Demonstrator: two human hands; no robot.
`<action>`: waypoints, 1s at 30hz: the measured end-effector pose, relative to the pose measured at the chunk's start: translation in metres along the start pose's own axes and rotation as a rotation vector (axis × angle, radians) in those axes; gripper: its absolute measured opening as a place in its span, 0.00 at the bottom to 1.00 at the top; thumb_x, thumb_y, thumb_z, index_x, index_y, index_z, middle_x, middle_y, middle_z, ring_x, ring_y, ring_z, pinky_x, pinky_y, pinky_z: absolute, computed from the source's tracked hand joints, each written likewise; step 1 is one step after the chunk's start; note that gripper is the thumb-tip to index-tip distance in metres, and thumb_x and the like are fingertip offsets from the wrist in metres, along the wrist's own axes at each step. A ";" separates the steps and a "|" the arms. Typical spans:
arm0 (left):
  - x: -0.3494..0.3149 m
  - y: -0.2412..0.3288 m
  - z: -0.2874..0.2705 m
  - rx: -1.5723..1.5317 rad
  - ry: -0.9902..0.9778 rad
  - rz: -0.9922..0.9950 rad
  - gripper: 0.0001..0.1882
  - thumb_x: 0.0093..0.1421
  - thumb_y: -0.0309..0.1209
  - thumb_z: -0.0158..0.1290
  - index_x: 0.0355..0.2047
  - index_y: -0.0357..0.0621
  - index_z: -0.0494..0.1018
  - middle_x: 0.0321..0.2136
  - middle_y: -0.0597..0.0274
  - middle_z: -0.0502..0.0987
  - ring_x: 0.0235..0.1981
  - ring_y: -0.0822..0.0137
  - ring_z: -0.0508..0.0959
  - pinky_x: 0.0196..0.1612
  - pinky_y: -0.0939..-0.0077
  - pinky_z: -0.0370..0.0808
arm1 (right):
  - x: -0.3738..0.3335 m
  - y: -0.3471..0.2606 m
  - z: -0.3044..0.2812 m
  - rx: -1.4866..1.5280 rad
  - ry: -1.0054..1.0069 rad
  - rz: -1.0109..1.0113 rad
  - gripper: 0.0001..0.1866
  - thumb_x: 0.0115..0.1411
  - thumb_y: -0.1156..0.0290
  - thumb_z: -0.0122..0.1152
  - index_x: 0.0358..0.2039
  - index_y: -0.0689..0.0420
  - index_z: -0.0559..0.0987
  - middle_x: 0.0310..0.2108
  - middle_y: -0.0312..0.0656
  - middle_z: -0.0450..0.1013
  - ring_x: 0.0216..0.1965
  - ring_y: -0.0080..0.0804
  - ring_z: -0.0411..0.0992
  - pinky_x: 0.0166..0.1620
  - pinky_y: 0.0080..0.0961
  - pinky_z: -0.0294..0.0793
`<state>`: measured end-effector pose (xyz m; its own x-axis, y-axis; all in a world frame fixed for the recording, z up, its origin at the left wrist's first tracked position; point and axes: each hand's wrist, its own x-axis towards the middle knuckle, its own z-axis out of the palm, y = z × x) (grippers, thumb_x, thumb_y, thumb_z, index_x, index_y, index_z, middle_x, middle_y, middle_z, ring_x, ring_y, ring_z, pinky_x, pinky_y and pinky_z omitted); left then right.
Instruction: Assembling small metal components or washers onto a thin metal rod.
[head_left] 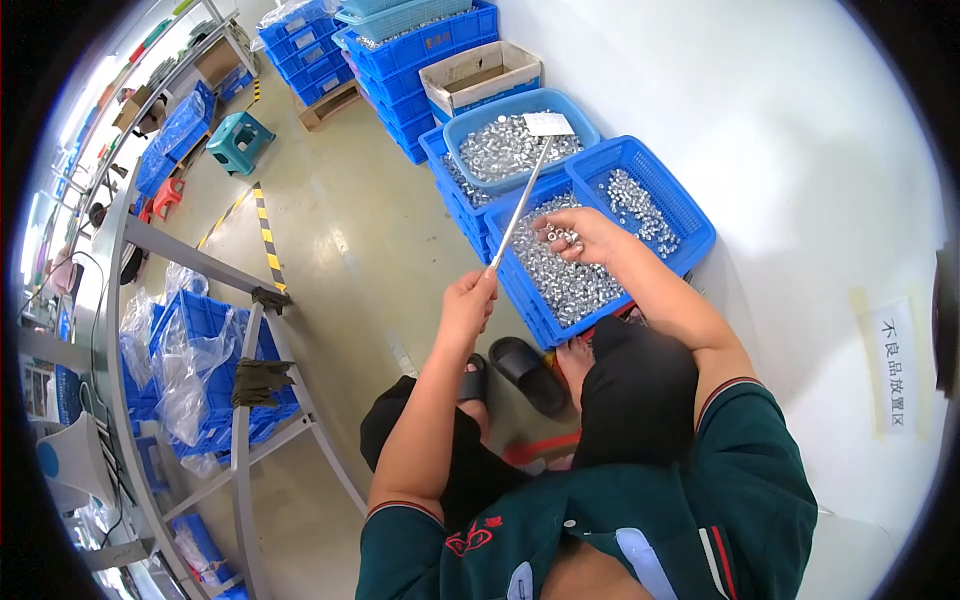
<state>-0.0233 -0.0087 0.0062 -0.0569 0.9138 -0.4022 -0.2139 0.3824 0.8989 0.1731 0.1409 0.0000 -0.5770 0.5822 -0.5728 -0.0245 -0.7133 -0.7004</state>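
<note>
My left hand (470,300) is closed around the lower end of a thin silvery metal rod (521,207), which slants up and away to the right. My right hand (597,238) is cupped, fingers curled, with several small shiny metal parts (560,236) resting in it; they look like short ring-shaped nuts. It hovers over a blue plastic crate (541,331) filled with a loose heap of similar metal parts (570,283). The rod's upper end lies in front of a light-blue basket (588,108) of the same parts.
A second blue basket (690,235) with fewer parts adjoins on the right. A cardboard box (520,62) and stacked blue crates (400,110) stand beyond. A grey metal frame (245,420) rises at left, a green stool (240,142) farther off. Black slippers (527,375) lie below.
</note>
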 end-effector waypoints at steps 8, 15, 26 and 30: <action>0.000 -0.010 -0.010 0.163 0.050 0.094 0.17 0.58 0.42 0.46 0.17 0.47 0.62 0.09 0.77 0.56 0.08 0.84 0.52 0.10 0.87 0.47 | 0.001 -0.009 -0.017 0.312 -0.080 -0.180 0.09 0.55 0.74 0.52 0.36 0.63 0.69 0.26 0.40 0.66 0.15 0.17 0.55 0.13 0.09 0.51; -0.007 -0.013 -0.018 0.279 0.056 0.151 0.17 0.58 0.41 0.47 0.16 0.46 0.63 0.09 0.77 0.57 0.09 0.83 0.54 0.11 0.85 0.48 | -0.002 -0.021 -0.033 0.608 -0.338 -0.223 0.13 0.53 0.64 0.59 0.29 0.60 0.69 0.22 0.36 0.64 0.14 0.14 0.54 0.12 0.07 0.49; -0.014 -0.010 -0.027 0.366 0.066 0.108 0.18 0.56 0.40 0.49 0.16 0.40 0.66 0.12 0.71 0.62 0.16 0.80 0.60 0.18 0.82 0.57 | -0.012 -0.029 -0.022 0.432 -0.286 -0.258 0.08 0.54 0.71 0.57 0.27 0.58 0.68 0.21 0.36 0.64 0.15 0.13 0.55 0.11 0.06 0.49; -0.012 -0.007 -0.032 0.372 0.045 0.139 0.18 0.57 0.40 0.49 0.17 0.40 0.66 0.12 0.72 0.62 0.16 0.80 0.60 0.18 0.82 0.57 | -0.013 -0.038 -0.022 0.310 -0.243 -0.310 0.06 0.54 0.72 0.56 0.27 0.56 0.68 0.21 0.37 0.64 0.15 0.13 0.55 0.12 0.05 0.50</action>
<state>-0.0521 -0.0272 -0.0011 -0.1048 0.9566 -0.2719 0.1661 0.2864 0.9436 0.1997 0.1696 0.0246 -0.6770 0.7035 -0.2163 -0.4447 -0.6251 -0.6415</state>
